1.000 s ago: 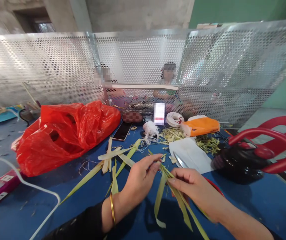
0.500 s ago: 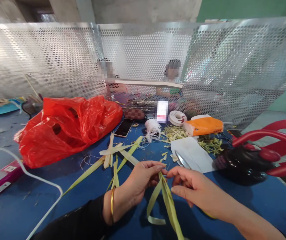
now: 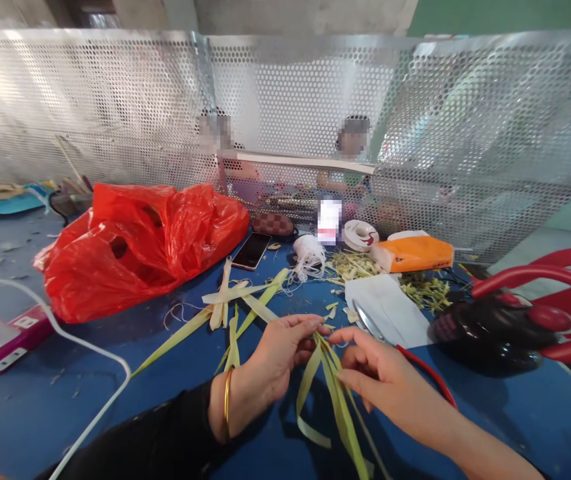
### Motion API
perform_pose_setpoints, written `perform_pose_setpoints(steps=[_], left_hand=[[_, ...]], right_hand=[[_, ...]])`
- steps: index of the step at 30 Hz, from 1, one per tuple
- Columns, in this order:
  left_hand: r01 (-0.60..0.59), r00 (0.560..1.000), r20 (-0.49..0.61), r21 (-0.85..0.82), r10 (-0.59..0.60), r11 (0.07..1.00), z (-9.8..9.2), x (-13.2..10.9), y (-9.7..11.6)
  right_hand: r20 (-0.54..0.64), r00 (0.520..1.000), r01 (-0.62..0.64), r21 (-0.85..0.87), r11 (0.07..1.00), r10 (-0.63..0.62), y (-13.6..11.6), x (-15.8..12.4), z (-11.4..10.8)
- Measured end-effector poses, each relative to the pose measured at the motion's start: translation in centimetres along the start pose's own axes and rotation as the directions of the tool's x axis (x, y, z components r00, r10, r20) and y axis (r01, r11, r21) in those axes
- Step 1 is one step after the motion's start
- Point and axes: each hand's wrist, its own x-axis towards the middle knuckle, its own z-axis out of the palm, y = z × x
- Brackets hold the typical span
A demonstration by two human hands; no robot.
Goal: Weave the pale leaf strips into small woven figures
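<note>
Several long, flat pale-green leaf strips (image 3: 341, 413) hang from the fingertips of my left hand (image 3: 280, 350), which is closed in a pinch around their upper ends. One strip curls into a loop below that hand. My right hand (image 3: 382, 380) is just right of the bundle, index finger and thumb apart, the index tip close to the pinched ends. Its thumb tip is beside the strips; whether it touches them I cannot tell. Scissors (image 3: 369, 321) with red handles lie partly hidden behind my right hand. More leaf strips (image 3: 235, 293) lie crossed on the blue table (image 3: 175, 373).
A red plastic bag (image 3: 155, 247) is on the left, near a white cable (image 3: 100, 345). Behind my hands are a phone (image 3: 252, 251), white string (image 3: 309, 252), a ribbon roll (image 3: 360, 235) and an orange packet (image 3: 412, 253). A dark red-handled pot (image 3: 485, 333) stands right, before a perforated metal screen (image 3: 295, 87).
My right hand has shifted slightly left and its thumb is nearer the strips. A thin strip now hangs apart from the bundle. More of the scissors' red handle shows. My left hand keeps its pinch.
</note>
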Motion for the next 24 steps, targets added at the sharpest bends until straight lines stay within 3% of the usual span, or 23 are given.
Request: perform_pose_setpoints(steps=[2, 5, 9, 12, 16, 20, 24], left_hand=[[0.004, 1.0, -0.001, 0.015, -0.004, 1.0, -0.1, 0.1, -0.1], [0.021, 0.999, 0.045, 0.058, -0.023, 0.998, -0.2, 0.3, -0.3], [0.042, 0.979, 0.193, 0.129, -0.067, 0.991, -0.4, 0.2, -0.8], [0.053, 0.958, 0.269, 0.16, -0.096, 0.986, -0.2, -0.3, -0.8], [0.089, 0.929, 0.331, 0.236, -0.166, 0.968, 0.1, -0.9, -0.6], [0.103, 0.926, 0.323, 0.284, -0.197, 0.953, 0.1, -0.9, -0.8], [0.114, 0.961, 0.237, 0.118, -0.139, 0.986, 0.1, -0.4, -0.9]], right_hand=[[-0.016, 1.0, 0.001, 0.013, 1.0, -0.001, -0.4, -0.1, -0.5], [-0.001, 0.999, -0.035, 0.199, 0.979, 0.036, -1.0, -0.1, -1.2], [-0.036, 0.998, -0.021, 0.527, 0.85, 0.047, -1.1, 0.1, -1.7], [-0.141, 0.989, 0.058, 0.61, 0.79, 0.037, -0.9, 0.3, -1.7], [-0.225, 0.972, 0.083, 0.6, 0.796, 0.068, -0.7, 0.7, -1.4], [-0.182, 0.98, 0.044, 0.58, 0.813, 0.077, -0.1, 1.3, -1.1], [-0.301, 0.953, 0.059, 0.304, 0.951, 0.037, -0.1, 1.2, -1.2]])
